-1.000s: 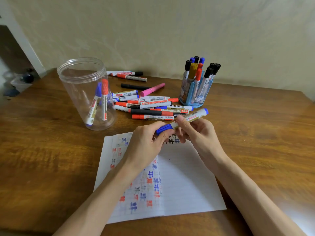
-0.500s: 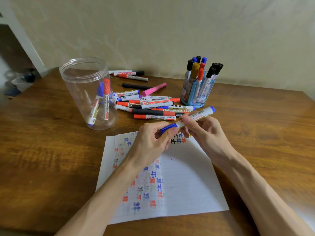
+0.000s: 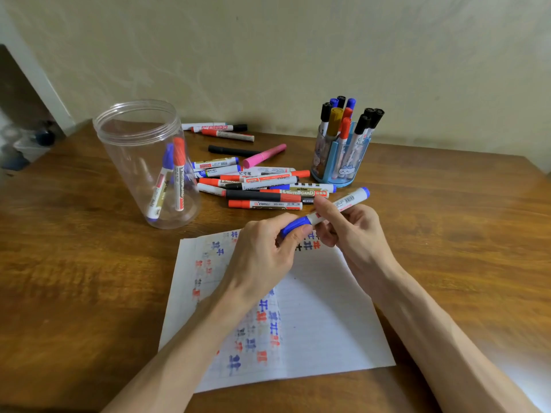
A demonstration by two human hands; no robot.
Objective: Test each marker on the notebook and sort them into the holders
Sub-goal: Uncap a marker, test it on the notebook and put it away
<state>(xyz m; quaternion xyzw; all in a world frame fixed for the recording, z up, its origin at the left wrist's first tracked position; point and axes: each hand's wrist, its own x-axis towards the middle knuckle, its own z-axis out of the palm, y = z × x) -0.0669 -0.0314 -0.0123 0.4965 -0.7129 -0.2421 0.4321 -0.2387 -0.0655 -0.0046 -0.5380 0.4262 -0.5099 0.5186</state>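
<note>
head view gave me the left hand (image 3: 262, 257) with fingers curled round the cap (image 3: 295, 226) of a blue marker (image 3: 343, 204) and the right hand (image 3: 354, 234) pinching its white barrel, both just above the far edge of the notebook (image 3: 328, 323); i could not tell whether the cap was coming off or going on. i judged the job partway done, since the page carried many red, blue and black test marks, the clear jar (image 3: 125, 174) held a couple of markers and the blue holder (image 3: 346, 171) about ten. loose markers (image 3: 262, 189) lay piled on the table (image 3: 74, 263) between the two holders, left to test and sort.
</note>
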